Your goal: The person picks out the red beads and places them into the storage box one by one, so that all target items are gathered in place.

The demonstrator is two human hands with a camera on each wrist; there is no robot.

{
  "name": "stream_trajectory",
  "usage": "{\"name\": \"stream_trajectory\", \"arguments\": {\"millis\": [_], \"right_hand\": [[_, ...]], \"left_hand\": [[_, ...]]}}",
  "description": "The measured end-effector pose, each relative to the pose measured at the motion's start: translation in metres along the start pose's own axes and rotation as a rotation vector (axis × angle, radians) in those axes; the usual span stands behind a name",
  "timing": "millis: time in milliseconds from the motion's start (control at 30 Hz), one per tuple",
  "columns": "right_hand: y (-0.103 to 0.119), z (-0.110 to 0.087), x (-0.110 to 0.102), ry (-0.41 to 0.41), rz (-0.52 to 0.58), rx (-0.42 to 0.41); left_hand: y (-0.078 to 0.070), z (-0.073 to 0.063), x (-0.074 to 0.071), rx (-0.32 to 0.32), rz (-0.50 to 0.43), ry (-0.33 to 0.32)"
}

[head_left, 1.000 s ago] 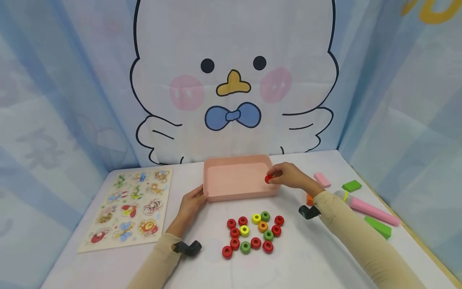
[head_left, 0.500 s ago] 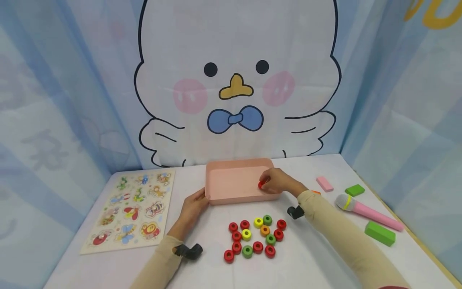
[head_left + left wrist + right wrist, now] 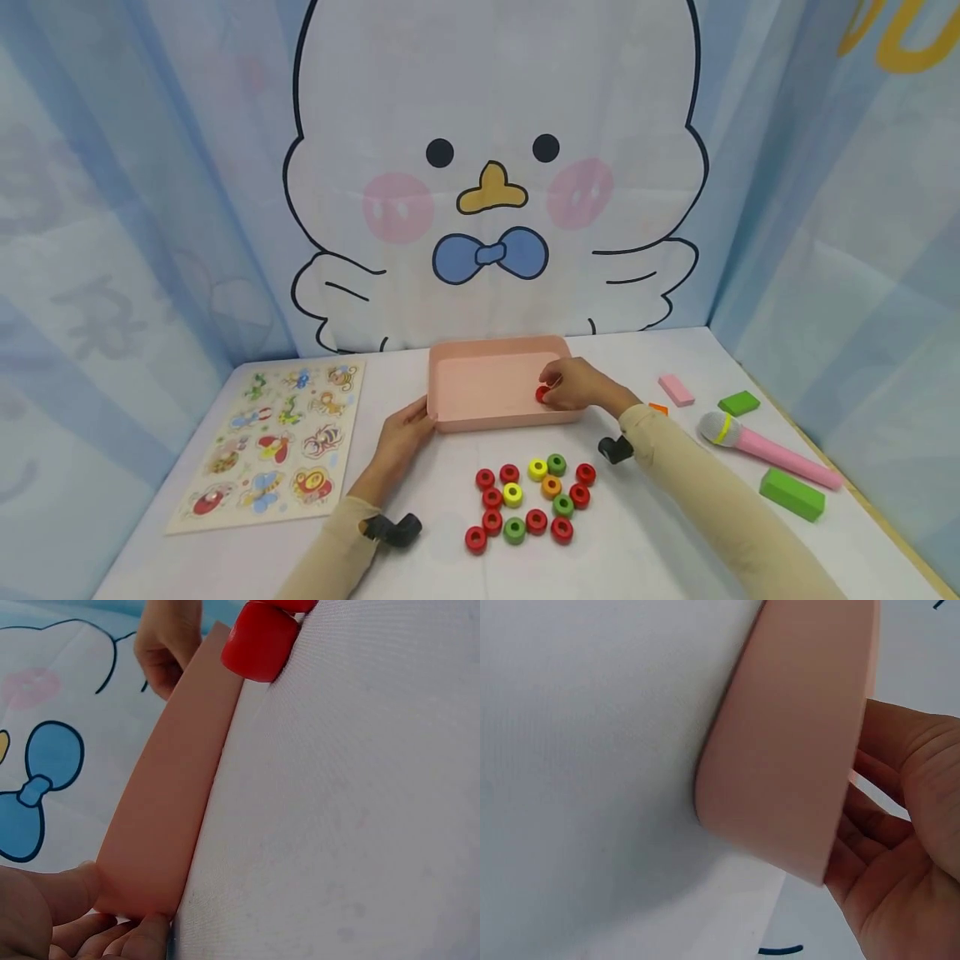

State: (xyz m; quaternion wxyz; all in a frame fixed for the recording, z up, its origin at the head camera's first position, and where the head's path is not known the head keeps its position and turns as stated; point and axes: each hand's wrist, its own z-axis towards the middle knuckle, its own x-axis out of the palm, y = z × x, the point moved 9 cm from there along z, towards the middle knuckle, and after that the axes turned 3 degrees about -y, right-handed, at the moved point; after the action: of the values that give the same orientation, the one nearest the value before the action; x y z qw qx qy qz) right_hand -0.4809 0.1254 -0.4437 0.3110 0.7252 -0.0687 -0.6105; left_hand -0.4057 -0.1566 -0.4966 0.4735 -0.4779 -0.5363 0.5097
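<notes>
In the head view, a shallow pink tray [image 3: 480, 383] sits at the back of the white table. My left hand [image 3: 405, 435] holds its near left corner; the left wrist view shows the thumb at the rim and curled fingers [image 3: 146, 937] against the outer wall. My right hand [image 3: 576, 385] is inside the tray near its right end, pinching a red ring-shaped bead [image 3: 541, 395]. In the right wrist view, the tray wall [image 3: 787, 742] hides that bead and my fingertips. Several red, green, yellow and orange beads [image 3: 536, 522] lie loose in front of the tray.
To the left lies a board with insect pictures [image 3: 270, 450]. On the right are a pink toy microphone [image 3: 787, 458], green blocks [image 3: 792, 494], a pink block [image 3: 676, 390] and a partly hidden orange block [image 3: 658, 409]. A printed curtain [image 3: 495, 300] hangs behind the table.
My right hand has moved left and down from the tray's right rim into the tray, carrying the red bead. The left hand has kept hold of the corner. The head view has shifted slightly.
</notes>
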Motion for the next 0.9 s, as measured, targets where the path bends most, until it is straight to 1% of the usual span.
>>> {"name": "stream_trajectory", "arguments": {"millis": [67, 167, 300, 367, 500, 567, 633, 733, 800, 900], "right_hand": [[-0.003, -0.004, -0.005, -0.020, 0.011, 0.017], [-0.003, -0.017, -0.015, -0.050, 0.031, 0.013], [0.002, -0.045, -0.025, -0.060, 0.062, -0.018], [0.005, -0.061, -0.028, -0.055, 0.077, -0.044], [0.005, -0.092, -0.031, -0.028, 0.127, -0.101], [0.004, -0.104, -0.026, 0.008, 0.160, -0.132], [0.004, -0.114, -0.018, 0.061, 0.194, -0.169], [0.003, -0.124, -0.002, 0.135, 0.237, -0.201], [0.000, -0.128, 0.008, 0.164, 0.234, -0.200], [-0.005, -0.130, 0.019, 0.178, 0.200, -0.197]], "left_hand": [[0.002, 0.000, 0.000, -0.007, 0.004, -0.001], [0.004, 0.000, 0.001, -0.024, -0.002, -0.001], [0.003, 0.000, 0.000, -0.029, -0.008, -0.002], [0.000, 0.000, 0.000, -0.019, -0.006, -0.002], [-0.004, 0.001, -0.001, -0.010, -0.002, -0.015], [-0.006, 0.001, -0.002, -0.006, 0.007, -0.019], [-0.006, 0.001, -0.003, -0.020, 0.010, -0.028], [-0.005, 0.000, -0.003, -0.027, 0.022, -0.028], [-0.003, 0.000, -0.003, -0.039, 0.027, -0.034], [-0.001, -0.001, -0.001, -0.044, 0.023, -0.033]]}}
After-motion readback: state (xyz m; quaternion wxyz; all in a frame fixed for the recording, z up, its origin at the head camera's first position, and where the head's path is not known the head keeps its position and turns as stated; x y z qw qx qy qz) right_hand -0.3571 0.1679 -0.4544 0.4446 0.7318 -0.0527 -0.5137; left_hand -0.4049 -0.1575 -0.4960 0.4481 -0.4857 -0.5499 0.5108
